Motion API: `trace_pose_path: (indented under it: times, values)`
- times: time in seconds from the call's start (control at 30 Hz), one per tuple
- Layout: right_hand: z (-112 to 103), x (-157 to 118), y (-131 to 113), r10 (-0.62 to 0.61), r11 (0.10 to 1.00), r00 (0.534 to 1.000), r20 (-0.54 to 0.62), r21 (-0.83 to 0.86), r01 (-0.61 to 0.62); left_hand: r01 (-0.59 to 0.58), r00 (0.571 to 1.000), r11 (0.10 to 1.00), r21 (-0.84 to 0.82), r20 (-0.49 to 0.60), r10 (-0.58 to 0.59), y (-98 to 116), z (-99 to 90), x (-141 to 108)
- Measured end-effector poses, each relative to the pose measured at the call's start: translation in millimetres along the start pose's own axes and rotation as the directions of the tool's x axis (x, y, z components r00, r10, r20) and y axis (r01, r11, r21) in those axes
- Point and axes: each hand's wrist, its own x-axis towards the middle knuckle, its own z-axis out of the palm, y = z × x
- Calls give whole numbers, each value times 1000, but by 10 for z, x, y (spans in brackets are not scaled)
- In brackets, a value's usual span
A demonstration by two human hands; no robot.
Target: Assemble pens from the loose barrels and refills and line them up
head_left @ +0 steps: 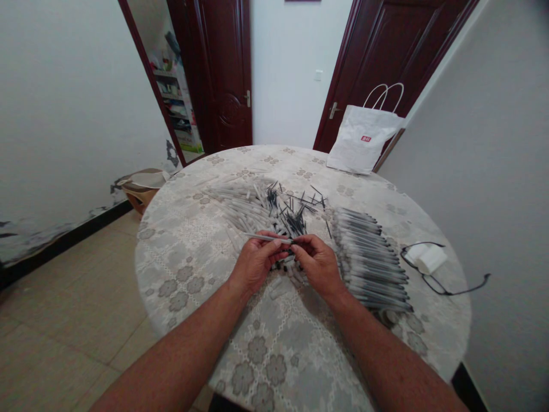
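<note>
Slim pale-grey pen-like tube with a dark end (257, 235) is held up near the centre of the frame, above a round table. By size, largest first: dark red-brown panelled wooden doors are seen at upper left (223, 68) and upper right (386, 57), both shut or ajar, cannot be told. Most of the middle and lower frame is taken up by the round table covered with a grey-beige floral cloth (171, 257). White bag with two looped handles and a small red label (364, 143) is stood at the table's far edge, upper right. On the right of centre, a broad stack of grey, dark-ended pen-like sticks (373, 263) is laid side by side. Left of centre, a loose heap of pale translucent tubes (242, 209) is spread. Tube is gripped by the left hand (257, 260), fingers curled narrow around it; its dark end is pinched by the thumb and fingers of the right hand (317, 263). At far right, black-framed eyeglasses (446, 294) are placed unfolded beside a small white roll-like item (431, 260). Thin black sticks (295, 220) are scattered just beyond the hands.
</note>
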Motion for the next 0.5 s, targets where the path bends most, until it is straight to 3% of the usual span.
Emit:
trace_pose_path:
  times: [0.3, 0.5]
  values:
    - [-6, -7, -11, -29, 998, 1000, 10, -55, 29, 9, 1000, 1000, 4, -9, -9, 2, 9, -8]
    - [-37, -15, -30, -105, 975, 994, 33, -193, 109, 14, 1000, 1000, 4, -11, -14, 3, 10, -8]
